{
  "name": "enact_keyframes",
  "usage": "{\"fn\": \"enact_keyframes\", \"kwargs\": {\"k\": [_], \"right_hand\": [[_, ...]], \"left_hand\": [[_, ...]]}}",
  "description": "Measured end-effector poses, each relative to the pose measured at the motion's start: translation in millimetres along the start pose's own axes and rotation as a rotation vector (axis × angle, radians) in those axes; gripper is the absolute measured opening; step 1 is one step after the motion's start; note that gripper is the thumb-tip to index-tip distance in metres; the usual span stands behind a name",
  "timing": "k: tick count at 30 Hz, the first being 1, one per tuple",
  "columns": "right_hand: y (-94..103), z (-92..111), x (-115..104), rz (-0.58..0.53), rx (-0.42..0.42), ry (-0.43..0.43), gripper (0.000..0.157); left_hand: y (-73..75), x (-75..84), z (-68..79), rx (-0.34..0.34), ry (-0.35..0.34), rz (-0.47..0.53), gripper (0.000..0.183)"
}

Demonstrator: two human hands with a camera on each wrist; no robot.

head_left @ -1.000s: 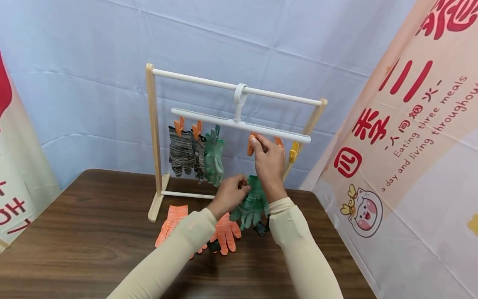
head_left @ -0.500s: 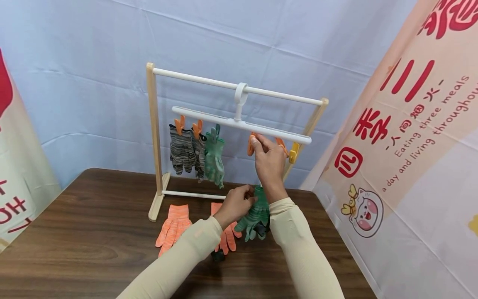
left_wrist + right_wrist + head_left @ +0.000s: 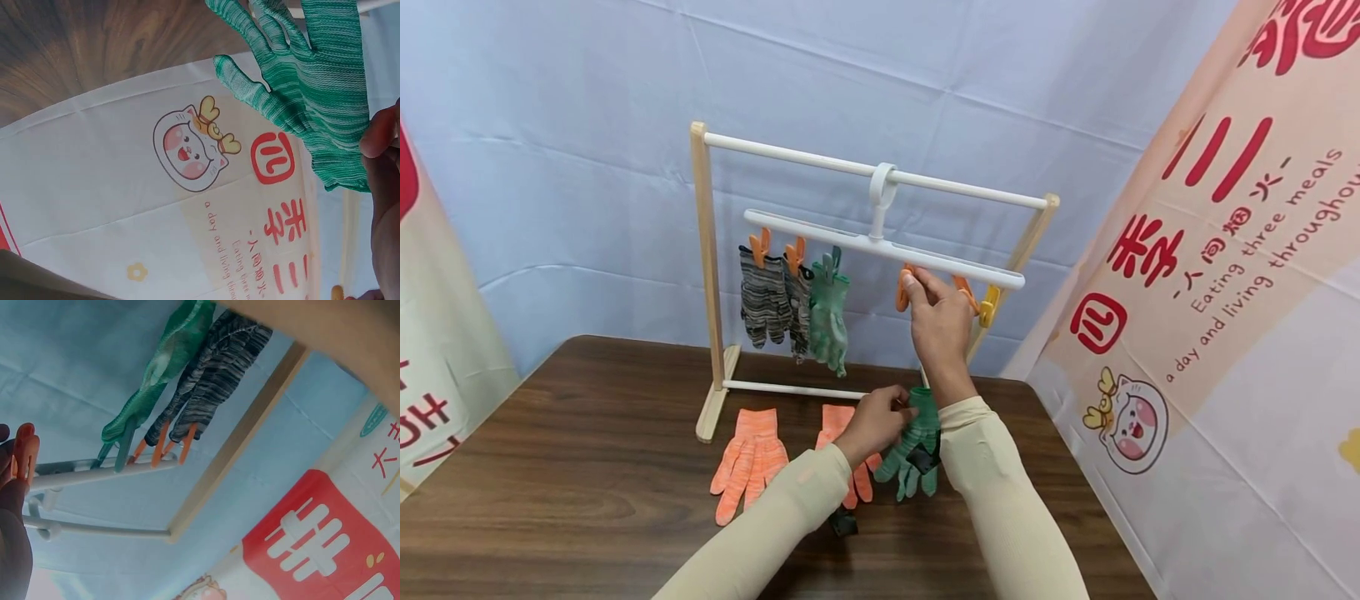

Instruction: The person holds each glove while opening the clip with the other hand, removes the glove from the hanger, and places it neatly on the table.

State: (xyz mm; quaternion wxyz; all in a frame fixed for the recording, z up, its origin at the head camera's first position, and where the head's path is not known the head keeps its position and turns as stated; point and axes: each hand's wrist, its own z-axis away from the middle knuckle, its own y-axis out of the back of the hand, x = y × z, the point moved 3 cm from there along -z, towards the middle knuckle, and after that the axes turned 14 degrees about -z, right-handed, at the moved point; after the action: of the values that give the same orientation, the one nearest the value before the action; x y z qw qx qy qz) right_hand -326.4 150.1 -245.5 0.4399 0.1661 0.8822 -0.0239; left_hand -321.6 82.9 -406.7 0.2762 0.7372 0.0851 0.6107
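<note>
My left hand [image 3: 878,421] pinches a green striped knit glove [image 3: 925,408] by its cuff edge, low in front of the rack. In the left wrist view that glove [image 3: 331,81] hangs fingers away from the thumb and fingertips. Higher up, my right hand [image 3: 943,325] squeezes an orange clothespin [image 3: 902,292] just under the white hanger bar [image 3: 820,233]; the right wrist view shows this clothespin [image 3: 26,456] between thumb and fingers. Another green glove [image 3: 830,308] and two grey striped gloves [image 3: 765,300] hang clipped along the bar's left half.
Two orange gloves [image 3: 752,450] lie on the brown table [image 3: 587,467], one partly behind the left arm. A wooden rack [image 3: 706,250] carries the hanger. Another orange clothespin [image 3: 967,296] and a yellow one [image 3: 989,306] hang at the bar's right end. Printed cloth stands on both sides.
My left hand has lowered the green glove and shifted it a little to the right, uncovering more of the orange gloves. The right hand stays at the same clothespin.
</note>
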Motion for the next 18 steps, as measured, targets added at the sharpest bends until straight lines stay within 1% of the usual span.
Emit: {"fn": "enact_keyframes", "kwargs": {"k": [4, 7, 10, 18], "right_hand": [[0.2, 0, 1, -0.006, -0.002, -0.012, 0.033], [0.1, 1, 0, -0.01, 0.002, -0.012, 0.033], [0.0, 2, 0, -0.008, 0.01, -0.006, 0.032], [0.2, 2, 0, -0.021, 0.014, 0.01, 0.032]], "left_hand": [[-3.9, -9.8, -4.2, 0.01, 0.04, 0.008, 0.025], [-6.6, -17.9, -7.1, 0.018, 0.058, -0.02, 0.024], [-8.4, -25.1, -9.7, 0.018, 0.074, -0.024, 0.021], [-10.9, -32.7, -15.5, 0.026, 0.107, -0.006, 0.018]]}}
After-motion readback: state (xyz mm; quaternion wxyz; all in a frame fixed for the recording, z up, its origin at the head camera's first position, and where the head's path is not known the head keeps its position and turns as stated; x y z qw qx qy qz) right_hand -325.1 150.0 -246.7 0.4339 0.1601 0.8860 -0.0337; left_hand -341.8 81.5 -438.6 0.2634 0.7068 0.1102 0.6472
